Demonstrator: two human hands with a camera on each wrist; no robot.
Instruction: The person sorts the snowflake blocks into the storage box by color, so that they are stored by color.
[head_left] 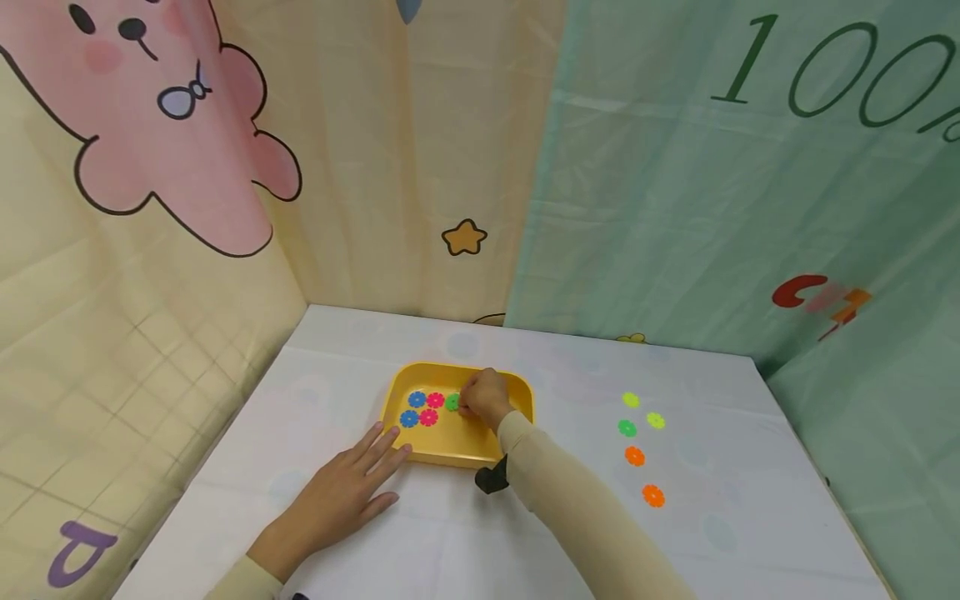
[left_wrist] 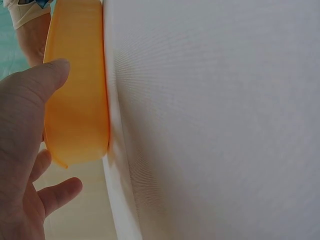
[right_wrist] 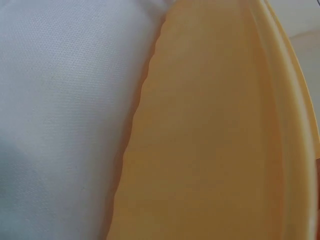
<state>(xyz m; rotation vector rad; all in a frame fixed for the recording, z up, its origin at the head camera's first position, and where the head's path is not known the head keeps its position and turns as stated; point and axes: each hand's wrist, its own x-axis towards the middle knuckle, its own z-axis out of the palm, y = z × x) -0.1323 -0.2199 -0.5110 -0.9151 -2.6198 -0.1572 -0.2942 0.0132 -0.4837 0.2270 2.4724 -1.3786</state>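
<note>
One yellow tray (head_left: 457, 438), and here are two hands of mine: one left hand (head_left: 341, 497) at the tray's near left corner, one right hand (head_left: 487, 397) over its inside. Ten flower-shaped discs in view, and look at the split! In the tray I count two blue discs (head_left: 417, 399), two pink discs (head_left: 428, 417), one green disc (head_left: 452, 402) by my right fingers: five! Swing right of the tray: two yellow discs (head_left: 656, 421), one other green disc (head_left: 627, 428), two orange discs (head_left: 653, 496), five again! Beyond the tray, one printed star (head_left: 464, 237).
</note>
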